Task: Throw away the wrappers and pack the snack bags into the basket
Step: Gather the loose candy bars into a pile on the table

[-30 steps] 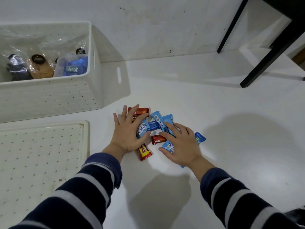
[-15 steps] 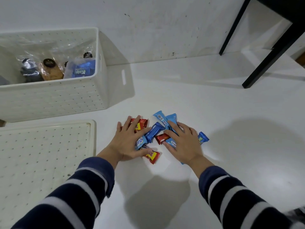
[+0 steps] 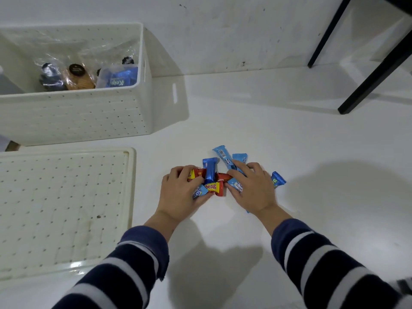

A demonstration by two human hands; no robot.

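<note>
Leftmost, a flat lid (image 3: 64, 204) is lying near; the far white basket (image 3: 73, 114) is holding bagged cookies (image 3: 79, 78) and a blue packet (image 3: 118, 78). Rightward, the left hand (image 3: 180, 192) and right hand (image 3: 254, 188) are curling their fingers around the snack wrappers (image 3: 214, 186) on the floor.

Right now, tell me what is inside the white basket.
In the white basket lie clear bags: one of blue packets, one of brown biscuits, one of dark items. Its near wall hides anything lower.
</note>
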